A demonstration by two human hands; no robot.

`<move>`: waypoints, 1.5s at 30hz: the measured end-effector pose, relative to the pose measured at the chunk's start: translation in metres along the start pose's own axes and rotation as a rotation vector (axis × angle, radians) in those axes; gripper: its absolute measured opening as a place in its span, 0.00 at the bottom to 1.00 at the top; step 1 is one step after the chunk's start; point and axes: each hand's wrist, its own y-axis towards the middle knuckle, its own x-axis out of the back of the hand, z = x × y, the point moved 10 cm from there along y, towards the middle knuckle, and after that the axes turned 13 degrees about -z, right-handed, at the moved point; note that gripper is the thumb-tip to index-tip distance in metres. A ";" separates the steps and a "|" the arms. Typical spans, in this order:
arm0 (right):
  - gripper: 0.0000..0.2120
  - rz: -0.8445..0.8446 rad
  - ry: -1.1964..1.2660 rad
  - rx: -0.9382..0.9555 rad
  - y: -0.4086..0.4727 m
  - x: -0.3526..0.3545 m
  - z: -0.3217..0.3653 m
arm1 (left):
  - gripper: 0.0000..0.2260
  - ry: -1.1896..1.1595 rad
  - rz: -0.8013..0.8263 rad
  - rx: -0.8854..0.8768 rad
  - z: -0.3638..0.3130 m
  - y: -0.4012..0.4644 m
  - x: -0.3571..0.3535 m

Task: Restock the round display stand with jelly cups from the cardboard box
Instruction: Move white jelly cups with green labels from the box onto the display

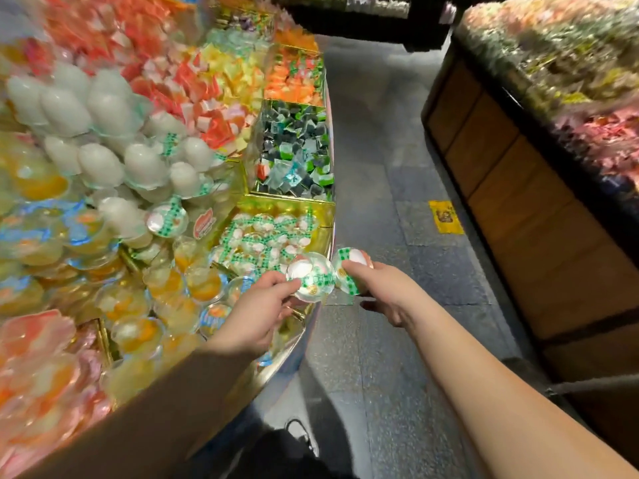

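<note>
1. Nearest the lens: left forearm in a matte brown sleeve (166,406) runs diagonally over the stand's rim; right forearm (491,385) is bare.
2. Far left: round display stand (311,326) with a shiny gold, mirror-like edge. Heaped on it are glossy clear plastic domes with orange fruit inside (135,330), blurred at the edge of view.
3. Upper left: white egg-shaped jellies (103,108) in clear moulded shells, smooth and opaque.
4. Behind them: crinkly square sachets in red, orange and yellow (214,95); next over, a gold-walled compartment of dark and green square packs (297,150).
5. Front compartment (266,236): small round jelly cups with green-checked foil lids, lying flat, packed close.
6. Left hand (262,305) pinches one jelly cup (311,276) between thumb and fingertips at the cup's left rim. Cup is clear, round, pale filling, green-checked lid, tilted, right over the stand's edge just beside the front compartment.
7. Right hand (383,288) holds a second jelly cup (349,267), fingers curled round it, thumb on top. It touches the first cup and hangs over the floor.
8. Floor (380,202): grey speckled stone tiles, one yellow sticker (445,217).
9. Right: second display (518,209) with brown wood-look panels and a blurred heap of wrapped sweets on top.
10. Cardboard box: cannot tell where it is.
</note>
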 end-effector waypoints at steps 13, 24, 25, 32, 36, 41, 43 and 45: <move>0.23 0.281 -0.004 -0.129 0.123 -0.090 0.055 | 0.05 -0.272 -0.341 0.164 0.003 0.117 -0.001; 0.09 0.598 -0.240 -0.130 0.250 -0.219 0.093 | 0.15 -0.678 -0.566 0.259 0.006 0.234 -0.004; 0.04 0.628 -0.244 -0.144 0.255 -0.230 0.097 | 0.15 -0.698 -0.567 0.258 0.009 0.245 -0.004; 0.22 0.604 -0.417 -0.144 0.305 -0.287 0.081 | 0.11 -0.660 -0.896 0.368 0.046 0.294 0.038; 0.28 0.589 -0.475 -0.108 0.322 -0.314 0.075 | 0.15 -0.753 -0.949 0.400 0.057 0.310 0.045; 0.09 0.620 -0.408 -0.133 0.323 -0.338 0.077 | 0.16 -0.832 -0.994 0.390 0.063 0.325 0.055; 0.05 0.645 -0.384 -0.158 0.321 -0.342 0.074 | 0.17 -0.871 -0.998 0.363 0.063 0.329 0.059; 0.09 0.647 -0.347 -0.178 0.326 -0.345 0.068 | 0.17 -0.906 -0.995 0.335 0.061 0.333 0.063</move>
